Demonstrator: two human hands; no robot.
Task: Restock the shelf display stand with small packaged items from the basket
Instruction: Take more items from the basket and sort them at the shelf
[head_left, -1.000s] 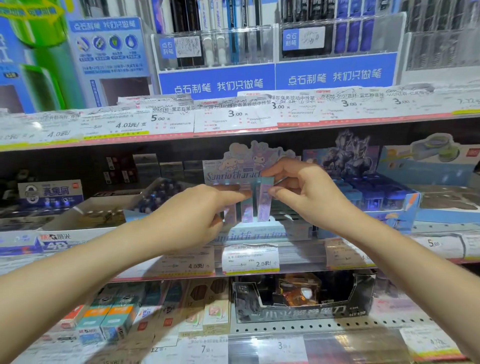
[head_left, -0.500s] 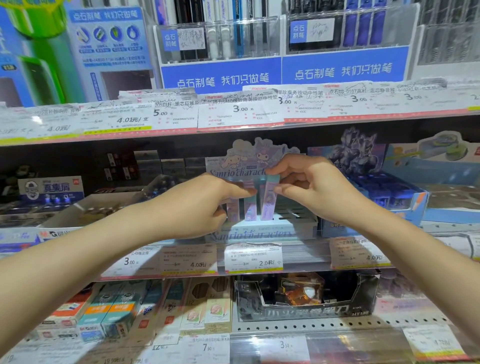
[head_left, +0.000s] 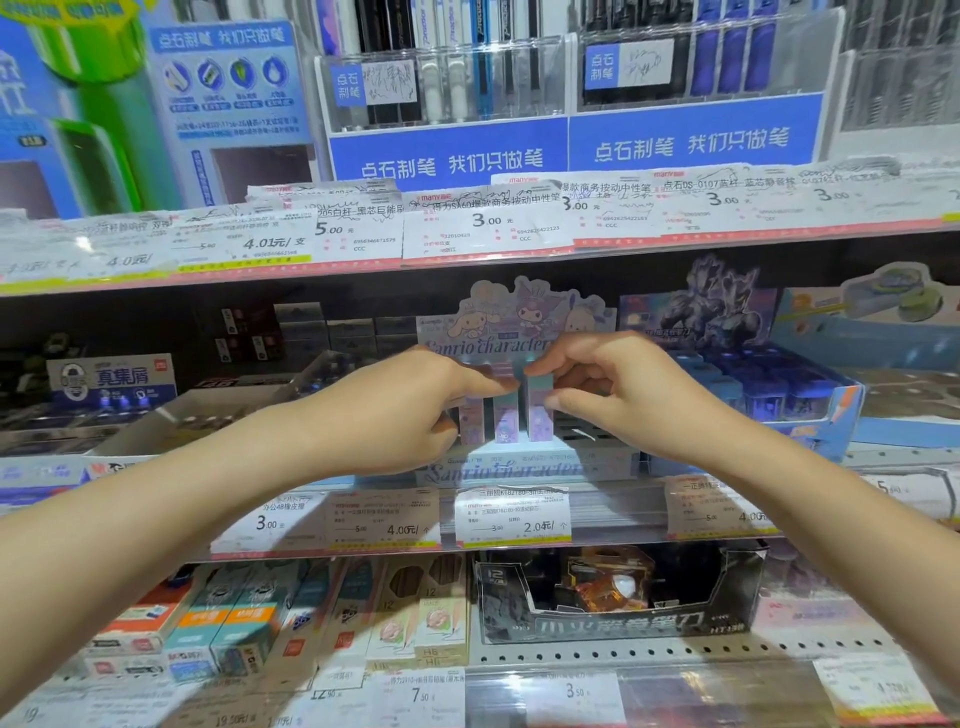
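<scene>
A pastel cartoon-character display stand (head_left: 524, 467) sits on the middle shelf. Three small upright pastel packets (head_left: 505, 415) stand side by side in it. My left hand (head_left: 400, 410) pinches the tops of the left and middle packets with thumb and forefinger. My right hand (head_left: 618, 389) pinches the top of the right packet (head_left: 540, 415). The stand's slotted tray shows bare slots to the right of the packets. No basket is in view.
A blue display box (head_left: 810, 395) stands right of the stand, and an open carton (head_left: 171, 415) stands to its left. Price tags line the shelf edges. A pen rack (head_left: 571, 145) stands on the shelf above. Pencil boxes and a black cutter box (head_left: 618, 623) sit below.
Both hands stay pinched on the packet tops. The view has tilted slightly, so the stand and packets sit a little lower in frame.
</scene>
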